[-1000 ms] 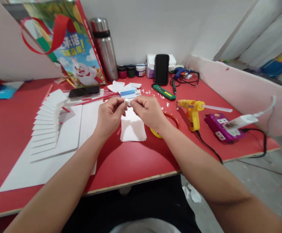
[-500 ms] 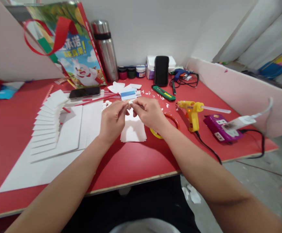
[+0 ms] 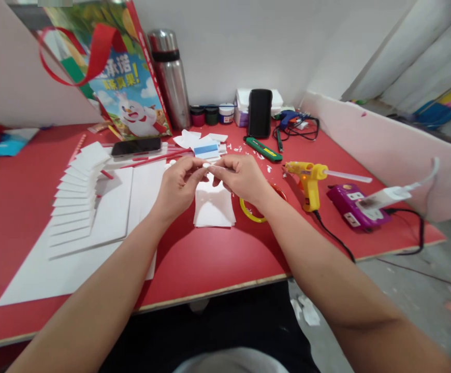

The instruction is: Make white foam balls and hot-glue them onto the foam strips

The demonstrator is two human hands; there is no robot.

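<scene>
Between the fingertips of both hands is a small white disc-like piece (image 3: 206,165), partly covered by the fingers. My left hand (image 3: 179,184) pinches it from the left, and my right hand (image 3: 241,175) pinches it from the right. Below them on the red table lies a small stack of white paper sheets (image 3: 214,207). Beside my left hand, a few more small white pieces (image 3: 172,162) show in part. A roll of yellow-edged tape (image 3: 253,213) lies partly hidden under my right wrist.
A yellow glue gun (image 3: 307,181) and a purple power strip (image 3: 359,207) with a white plug stand to the right. Farther back lie a green cutter knife (image 3: 263,148) and white scraps. On the left are fanned white cards (image 3: 72,207), a phone (image 3: 136,147) and a steel flask (image 3: 173,83).
My fingers have shifted their hold on the small white piece, so that more of its flat face shows. My left fingers have spread a little. The view has moved slightly.
</scene>
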